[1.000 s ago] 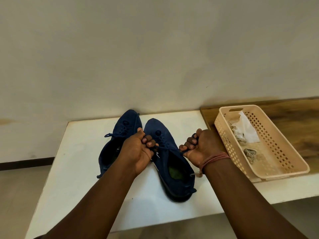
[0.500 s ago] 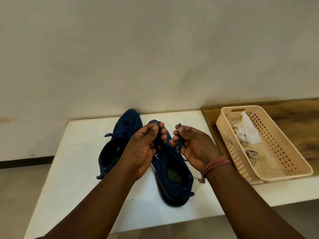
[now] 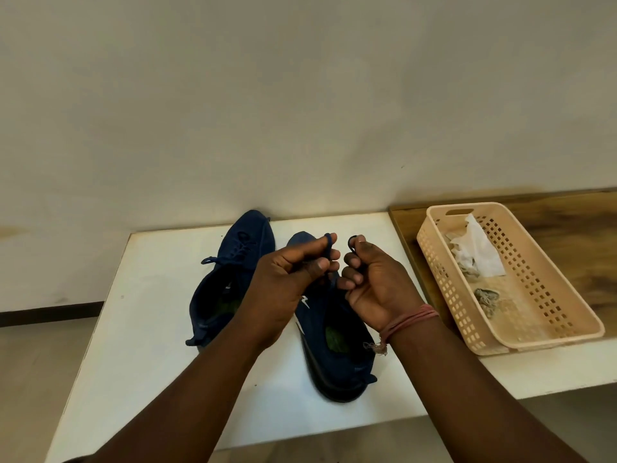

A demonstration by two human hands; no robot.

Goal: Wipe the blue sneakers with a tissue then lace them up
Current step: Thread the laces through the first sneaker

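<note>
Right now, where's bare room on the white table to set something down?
Bare patches: the white table left of the left sneaker, and the front strip near its edge. A narrower strip lies between the right sneaker and the basket. Crowded: mid-table, where the left hand and right hand hold lace loops.

Plain home room — bare wall (image 3: pixel 300 95), white table (image 3: pixel 150 312), plastic basket (image 3: pixel 434 262).

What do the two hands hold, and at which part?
Each pinches a loop of the lace: left hand the left loop, right hand the right loop.
</note>
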